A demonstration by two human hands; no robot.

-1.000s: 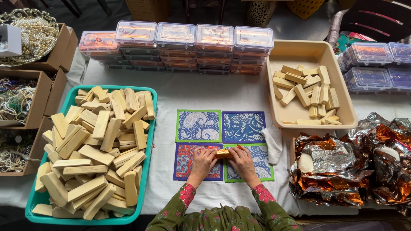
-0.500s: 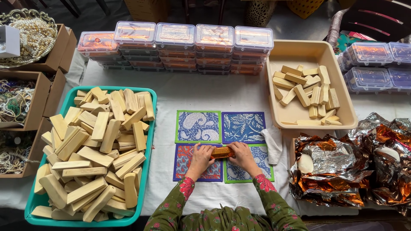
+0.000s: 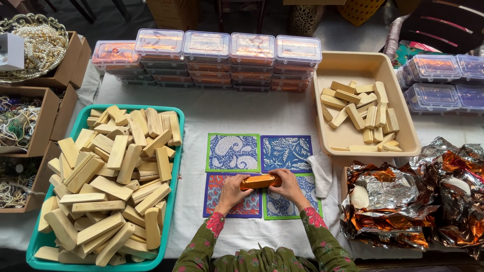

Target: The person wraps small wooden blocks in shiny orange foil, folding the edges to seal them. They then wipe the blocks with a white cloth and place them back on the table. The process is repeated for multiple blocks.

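Both my hands hold one bar wrapped in shiny orange foil (image 3: 258, 181) just above the table. My left hand (image 3: 232, 190) grips its left end and my right hand (image 3: 289, 185) its right end. Under them lie several printed cloth squares: a green-edged paisley one (image 3: 233, 152), a blue leaf-patterned one (image 3: 286, 152), a red and blue one (image 3: 244, 207) and a green-edged one (image 3: 282, 209). My sleeves are green with red flowers.
A teal tray (image 3: 175, 181) at the left is heaped with pale wooden blocks (image 3: 111, 176). A beige tray (image 3: 403, 131) at the right holds fewer blocks. Crumpled orange and silver foil sheets (image 3: 403, 201) lie at the right. Stacked clear lidded boxes (image 3: 206, 55) line the back; cardboard boxes of beads (image 3: 20, 121) stand left.
My hands have lifted the foil-wrapped bar slightly and turned it, so that its long orange face now shows between them. Nothing else on the table has moved.
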